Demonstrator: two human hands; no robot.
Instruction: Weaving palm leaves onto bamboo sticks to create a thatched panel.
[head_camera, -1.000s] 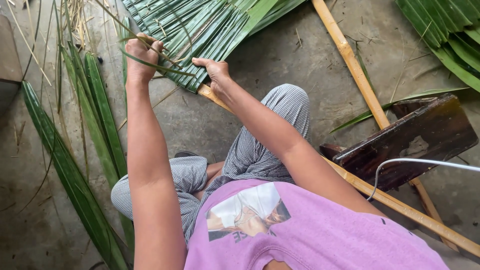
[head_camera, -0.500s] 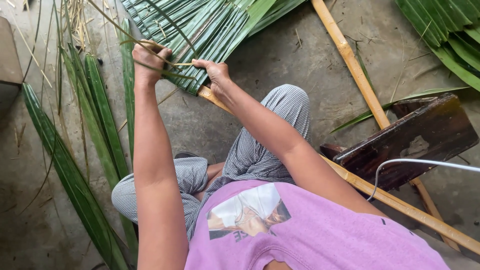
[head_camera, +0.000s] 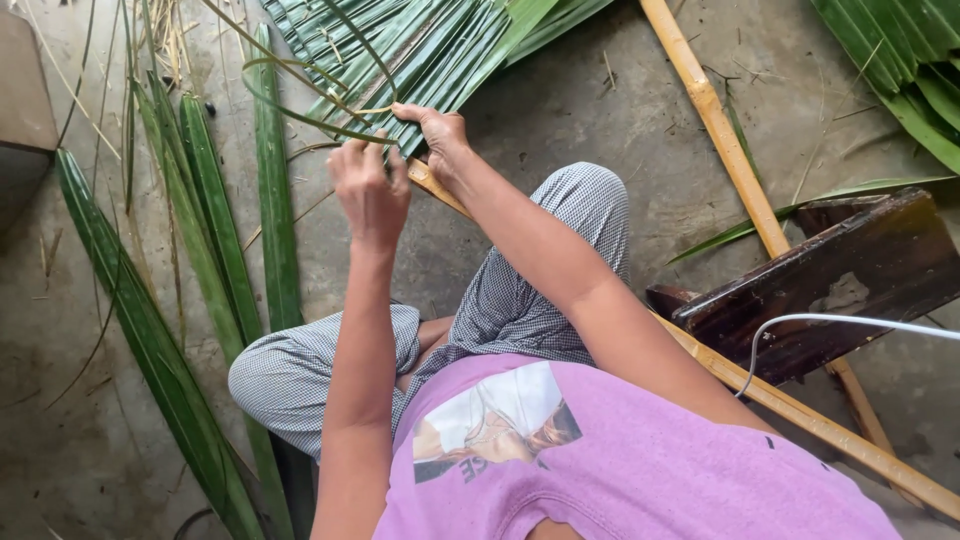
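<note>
A panel of folded green palm leaves (head_camera: 420, 45) lies on the concrete floor ahead of my knees, fixed along a bamboo slat (head_camera: 440, 190). My right hand (head_camera: 435, 135) presses down on the panel's near edge, fingers flat on the leaves. My left hand (head_camera: 368, 190) is raised just left of it, pinching a thin green strip (head_camera: 300, 95) that loops up and back over the panel. The strip's far end is lost among the leaves.
Long loose palm leaves (head_camera: 270, 220) lie in a row on the left. A bamboo pole (head_camera: 715, 120) runs diagonally at the right, another slat (head_camera: 820, 425) passes under a dark wooden stool (head_camera: 830, 290). More leaves (head_camera: 900, 60) sit top right. A white cable (head_camera: 850, 322) crosses the stool.
My left hand has moved right and toward me, from the panel's left edge to beside my right hand, drawing the thin strip with it. My right hand has stayed on the leaves.
</note>
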